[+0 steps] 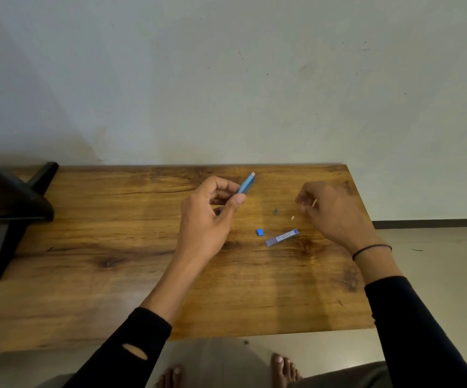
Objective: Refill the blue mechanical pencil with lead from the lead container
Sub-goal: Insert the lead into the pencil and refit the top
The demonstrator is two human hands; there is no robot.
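My left hand (208, 219) grips the blue mechanical pencil (246, 184) by its barrel, its pale upper end tilted up and to the right above the wooden table (114, 261). My right hand (335, 211) hovers to the right with its fingertips pinched together; whether a thin lead sits between them is too small to tell. The lead container (282, 237), a slim bluish tube with a label, lies flat between the hands. Its blue cap (260, 232) lies just left of it. A small metal pencil cap (276, 211) and a tiny white eraser (292, 218) rest on the wood nearby.
A black stand (11, 208) with angled legs occupies the table's left end. The table's back edge meets a pale wall, and its right edge drops to the floor. My bare feet (282, 371) show below the front edge.
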